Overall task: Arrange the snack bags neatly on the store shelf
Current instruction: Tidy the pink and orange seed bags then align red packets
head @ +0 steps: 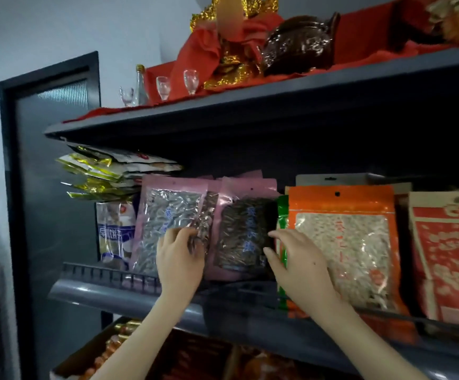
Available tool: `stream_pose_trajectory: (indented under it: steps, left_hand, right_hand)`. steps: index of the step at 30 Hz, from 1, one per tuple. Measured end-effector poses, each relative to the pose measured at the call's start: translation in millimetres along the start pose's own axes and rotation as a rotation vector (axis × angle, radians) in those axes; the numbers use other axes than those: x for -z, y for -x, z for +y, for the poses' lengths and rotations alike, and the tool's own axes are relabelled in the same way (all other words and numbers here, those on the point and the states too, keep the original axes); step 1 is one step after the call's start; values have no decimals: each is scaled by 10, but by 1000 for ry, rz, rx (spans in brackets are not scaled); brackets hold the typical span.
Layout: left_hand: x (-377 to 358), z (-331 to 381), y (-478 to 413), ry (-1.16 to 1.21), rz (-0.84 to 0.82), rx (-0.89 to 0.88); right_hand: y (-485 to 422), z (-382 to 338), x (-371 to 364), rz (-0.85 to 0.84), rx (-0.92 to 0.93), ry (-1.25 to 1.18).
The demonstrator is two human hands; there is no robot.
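Fingers of left hand spread, pressing pale-seed pink bag. Right hand open, fingertips touching right edge of dark-seed pink bag, in front of green bag and orange bag. All stand behind shelf front rail. Foil packets stacked near left end.
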State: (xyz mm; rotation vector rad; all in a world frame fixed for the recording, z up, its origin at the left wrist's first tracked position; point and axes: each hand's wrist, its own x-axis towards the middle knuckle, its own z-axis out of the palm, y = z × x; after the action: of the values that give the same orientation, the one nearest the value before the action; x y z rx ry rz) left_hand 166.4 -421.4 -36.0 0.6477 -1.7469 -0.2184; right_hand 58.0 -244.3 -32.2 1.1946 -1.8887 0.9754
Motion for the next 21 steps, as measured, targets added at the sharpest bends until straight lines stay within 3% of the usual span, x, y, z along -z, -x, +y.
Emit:
stream_pose_trajectory:
  steps: [3,6,11,14,17,21]
  left_hand:
    - [51,-415,-266,-38,20,14]
    - [11,-650,-439,-122,-138,35]
    - [-40,-686,-618,-48,-312,67]
    - [-53,-710,-694,0,-356,86]
    - [-34,-749,-728,18,-373,111]
    - [-19,-766,-678,50,-379,119]
  right_hand:
    - [-331,-224,-363,-97,-62,-43]
    - [-656,-365,-694,-143,-192,-18]
    - [-989,-503,-1195,-339,-424,275]
    - [-1048,-519,-1399,-384,-472,408]
    - [-1019,-517,-1401,-300,-438,446]
    - [-869,-470,-1069,-25,-358,332]
